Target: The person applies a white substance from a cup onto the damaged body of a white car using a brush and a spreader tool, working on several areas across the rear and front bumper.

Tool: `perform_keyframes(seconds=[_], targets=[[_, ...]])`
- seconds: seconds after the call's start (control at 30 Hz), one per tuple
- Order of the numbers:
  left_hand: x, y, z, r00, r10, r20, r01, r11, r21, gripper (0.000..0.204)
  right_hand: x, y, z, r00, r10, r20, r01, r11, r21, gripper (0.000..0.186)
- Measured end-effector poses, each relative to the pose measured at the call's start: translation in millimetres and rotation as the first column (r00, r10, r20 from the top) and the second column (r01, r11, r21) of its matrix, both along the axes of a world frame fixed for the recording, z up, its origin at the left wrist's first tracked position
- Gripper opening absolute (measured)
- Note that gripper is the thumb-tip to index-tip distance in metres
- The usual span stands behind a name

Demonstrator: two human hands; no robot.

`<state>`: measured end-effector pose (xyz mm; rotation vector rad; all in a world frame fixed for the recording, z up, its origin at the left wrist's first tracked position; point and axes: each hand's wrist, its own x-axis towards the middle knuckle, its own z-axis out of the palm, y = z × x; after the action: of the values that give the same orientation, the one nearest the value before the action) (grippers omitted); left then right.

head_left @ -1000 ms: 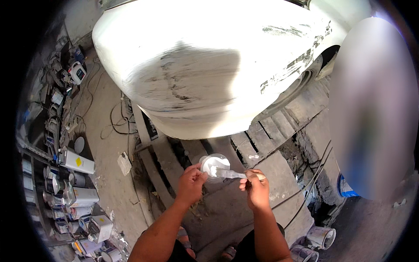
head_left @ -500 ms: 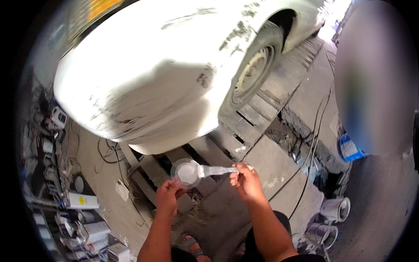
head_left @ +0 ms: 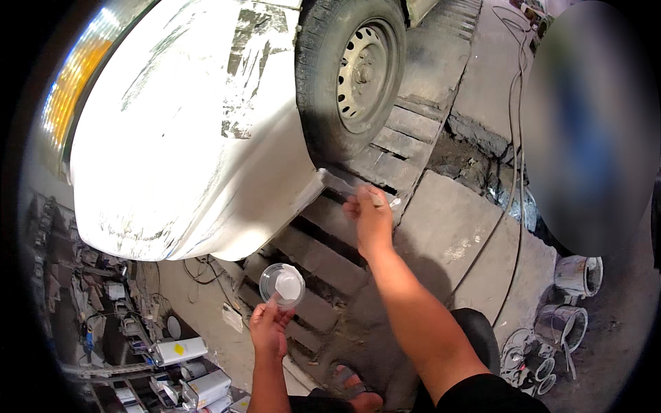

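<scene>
Cup in the left hand, brush-like tool in the right hand, both below the wheel

The wheel (head_left: pixel 358 79) of a white car was standing above both hands. The left hand (head_left: pixel 268 334) was below the wheel and to its left, and its fingers were clamped on a clear round cup (head_left: pixel 269 281), with the thumb over the rim. Inside this cup there was a white material (head_left: pixel 289 283).

The right hand (head_left: pixel 369 219) was just below the wheel. Its fingers were together, closed on the handle of a brush-like tool (head_left: pixel 344 184). The head of this tool was blurred and pointed to the lower corner of the white bumper (head_left: pixel 200 165), near the bottom of the tyre; I cannot tell if it touched.

The bumper extended to the left of the wheel. Under the wheel was a slatted floor (head_left: pixel 320 265). To the right of the wheel ran dark cables (head_left: pixel 515 131), and well below it, also to the right, lay stained buckets (head_left: pixel 573 277).
</scene>
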<state>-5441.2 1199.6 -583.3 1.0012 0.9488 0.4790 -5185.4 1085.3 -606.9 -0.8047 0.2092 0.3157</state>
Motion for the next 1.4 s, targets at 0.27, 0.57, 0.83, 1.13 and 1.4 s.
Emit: perform_keyframes(seconds=[0.27, 0.57, 0.83, 1.13, 1.4], targets=[[0.3, -5.8, 10.9, 0.999, 0.016, -0.050, -0.014, 0.999, 0.033, 0.011, -1.7, -3.4, 2.7, 0.973, 0.029, 0.230, 0.007, 0.988, -0.157, 0.021], [-8.4, -2.7, 6.1, 1.000, 0.015, -0.021, -0.014, 0.998, 0.058, 0.009, -32.4, 14.5, -14.3, 0.944, 0.035, 0.327, 0.066, 0.954, -0.294, 0.018], [-20.0, 0.1, 1.7, 0.998, 0.002, -0.059, 0.003, 0.996, 0.087, 0.012, -57.9, 28.7, -19.7, 0.882, 0.097, 0.462, 0.135, 0.886, -0.443, 0.018], [-23.5, 1.1, 0.0, 0.999, -0.020, -0.028, 0.023, 0.995, 0.098, 0.010, -45.8, 15.2, -19.9, 0.960, 0.041, 0.276, 0.042, 0.957, -0.287, 0.017], [-23.1, 4.1, -0.2, 1.000, -0.004, -0.028, 0.007, 0.996, 0.093, 0.010, -78.8, 28.4, -18.5, 0.879, 0.188, 0.439, 0.046, 0.882, -0.469, 0.020]])
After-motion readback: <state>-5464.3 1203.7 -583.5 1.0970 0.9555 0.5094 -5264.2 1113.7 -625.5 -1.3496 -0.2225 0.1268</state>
